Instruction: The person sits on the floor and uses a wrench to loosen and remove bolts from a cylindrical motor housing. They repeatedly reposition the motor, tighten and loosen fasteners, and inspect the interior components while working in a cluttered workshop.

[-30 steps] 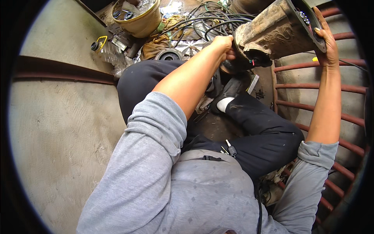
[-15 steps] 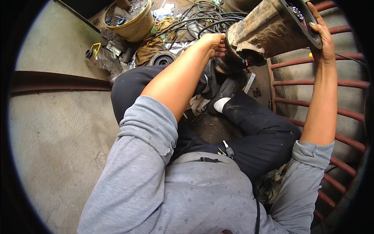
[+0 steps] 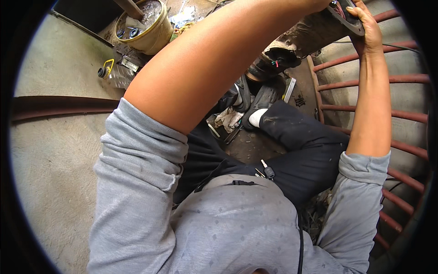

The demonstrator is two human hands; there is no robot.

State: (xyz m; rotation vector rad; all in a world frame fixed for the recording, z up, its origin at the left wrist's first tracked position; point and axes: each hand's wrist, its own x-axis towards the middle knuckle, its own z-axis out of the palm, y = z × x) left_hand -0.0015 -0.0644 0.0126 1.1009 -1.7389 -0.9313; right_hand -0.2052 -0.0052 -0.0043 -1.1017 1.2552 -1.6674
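Note:
A grimy cylindrical motor housing (image 3: pixel 315 37) leans up between my hands, its flanged end toward the upper right. My right hand (image 3: pixel 370 31) grips the rim of that flange (image 3: pixel 353 25), thumb over the edge. Reddish windings show just inside the opening. At the upper edge of the view, my left hand (image 3: pixel 320 5) is by the top of the flange opening; its fingers are mostly hidden or cut off. Low on the housing's side is a dark hole with small coloured wire ends (image 3: pixel 276 63) poking out. My left forearm (image 3: pixel 205 59) covers part of the housing.
A dirty bucket (image 3: pixel 157 34) with liquid and round parts stands at upper left, beside a clear plastic bottle (image 3: pixel 119 76). Red metal bars (image 3: pixel 374 81) run along the right. Keys (image 3: pixel 268 171) lie on my lap; rags and scraps lie near my shoes (image 3: pixel 264 98).
My left hand has left the lower end of the housing and moved up and right to the flange opening. My right hand stays on the flange. The view has shifted slightly.

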